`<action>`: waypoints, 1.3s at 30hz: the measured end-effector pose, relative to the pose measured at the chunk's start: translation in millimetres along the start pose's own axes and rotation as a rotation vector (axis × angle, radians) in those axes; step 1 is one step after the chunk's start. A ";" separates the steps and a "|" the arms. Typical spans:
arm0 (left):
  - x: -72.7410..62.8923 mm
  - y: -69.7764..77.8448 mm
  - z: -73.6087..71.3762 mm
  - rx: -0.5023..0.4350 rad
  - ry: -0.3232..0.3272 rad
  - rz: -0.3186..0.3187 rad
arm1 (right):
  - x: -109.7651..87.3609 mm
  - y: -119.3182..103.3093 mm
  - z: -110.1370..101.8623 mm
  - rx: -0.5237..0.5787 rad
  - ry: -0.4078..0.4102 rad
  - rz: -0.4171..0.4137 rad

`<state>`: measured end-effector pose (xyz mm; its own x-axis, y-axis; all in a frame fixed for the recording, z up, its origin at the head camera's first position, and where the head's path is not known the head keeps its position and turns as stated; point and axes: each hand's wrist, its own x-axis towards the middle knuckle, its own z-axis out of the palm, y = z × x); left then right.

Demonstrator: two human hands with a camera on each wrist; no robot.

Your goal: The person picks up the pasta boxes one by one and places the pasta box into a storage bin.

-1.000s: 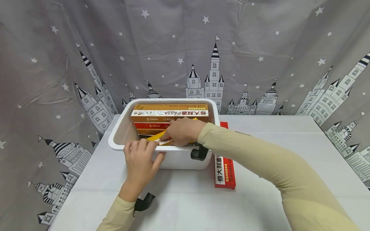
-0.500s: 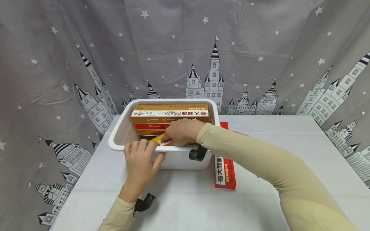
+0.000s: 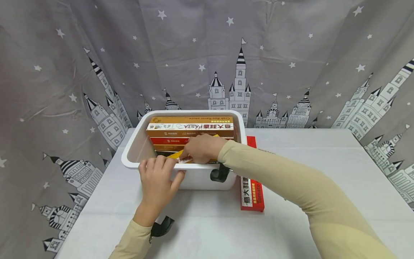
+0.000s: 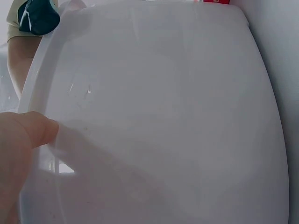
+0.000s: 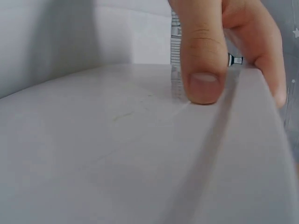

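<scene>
In the head view my left hand (image 3: 157,183) grips the front rim of a white plastic bin (image 3: 200,180), fingers over the edge and thumb against the outer wall. The left wrist view has that thumb (image 4: 44,129) at the rim, and the right wrist view also catches the left hand (image 5: 204,60) there. Inside the bin, my right hand (image 3: 203,148) holds a yellow box (image 3: 175,155) lying aslant, its middle hidden behind the fingers. Behind it, pasta boxes stand in a row: an orange crab roe one (image 3: 191,120), a red one (image 3: 168,140) and others.
A red tomato-sauce pasta box (image 3: 252,201) lies on the white table, close along the bin's right side and partly under the right sleeve (image 3: 275,169). A grey curtain (image 3: 200,46) printed with castles hangs behind the table.
The yellow box's left end has shifted slightly to the right in the bin. My right wrist and sleeve have moved a little left and down. The left hand stays on the rim.
</scene>
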<state>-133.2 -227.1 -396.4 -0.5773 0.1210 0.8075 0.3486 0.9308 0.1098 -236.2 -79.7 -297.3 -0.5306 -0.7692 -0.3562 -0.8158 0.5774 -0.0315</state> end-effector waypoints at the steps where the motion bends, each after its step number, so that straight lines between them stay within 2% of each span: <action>1: -0.1 0.0 0.0 0.001 0.001 0.001 | 0.5 0.3 0.8 0.000 0.001 0.001; 14: 0.4 0.1 -1.2 -0.001 -0.004 0.000 | 1.5 9.5 17.3 0.064 0.006 -0.003; 23: 1.1 0.8 -2.2 -0.003 -0.026 -0.004 | 0.1 10.9 18.5 0.118 -0.002 0.010; 31: 1.4 1.4 -1.1 -0.019 -0.010 0.000 | 0.2 13.6 22.1 0.178 -0.005 0.015; 39: 0.5 0.7 -1.6 -0.014 -0.009 -0.003 | 1.0 14.4 23.5 0.189 -0.004 -0.001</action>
<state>-132.1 -226.9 -395.1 -0.5848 0.1213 0.8020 0.3568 0.9264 0.1201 -243.1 -65.7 -320.1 -0.5287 -0.7688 -0.3598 -0.7584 0.6182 -0.2066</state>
